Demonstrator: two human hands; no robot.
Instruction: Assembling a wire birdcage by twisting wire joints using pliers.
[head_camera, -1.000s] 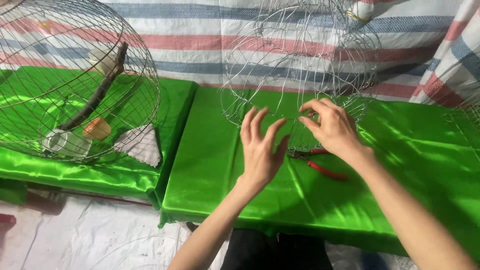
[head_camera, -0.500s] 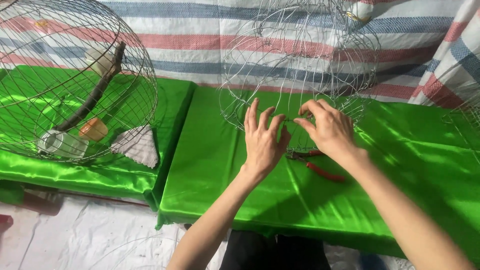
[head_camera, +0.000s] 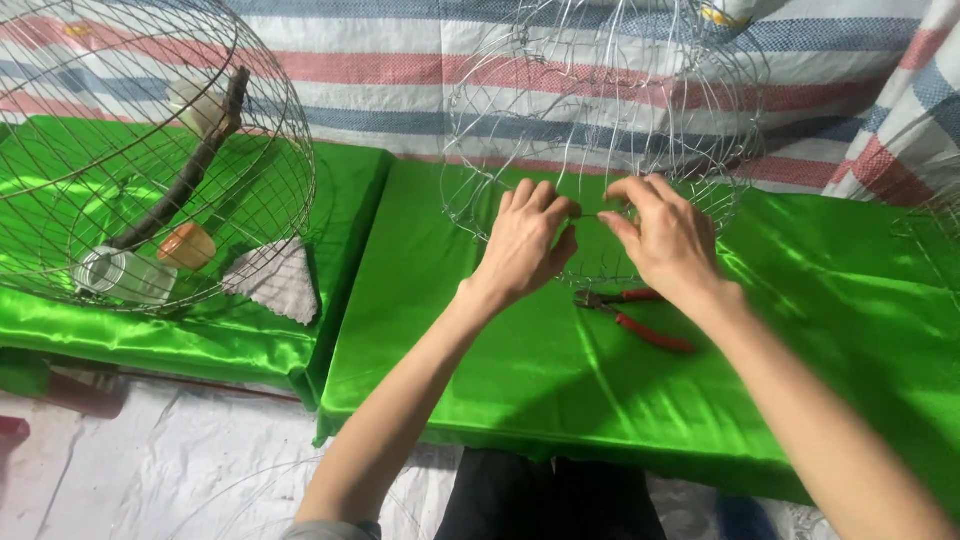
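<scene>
Cage (head_camera: 600, 120): we saw thin, round, open wirework standing on glossy green cloth (head_camera: 800, 380).
Left hand (head_camera: 527, 243): fingers pinched shut on a cage wire.
Right hand (head_camera: 665, 240): likewise pinching that wire.
Pliers (head_camera: 635, 315): red-handled, on the cloth beneath.

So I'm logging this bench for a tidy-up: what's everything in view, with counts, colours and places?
Unfinished wire cage: one, bare silver wire, on the right green table, at both hands.
Pliers: one, red handles, on the cloth below the right hand.
Finished wire cage: one, grey wire, left table.
Perch stick: one, dark brown, inside left cage.
Cups: one orange, one clear, left cage floor.
Green satin cloth: two tables covered.
Striped sheet: one, red, blue, white, behind.
Left hand: pinching cage wire.
Right hand: pinching cage wire.
</scene>
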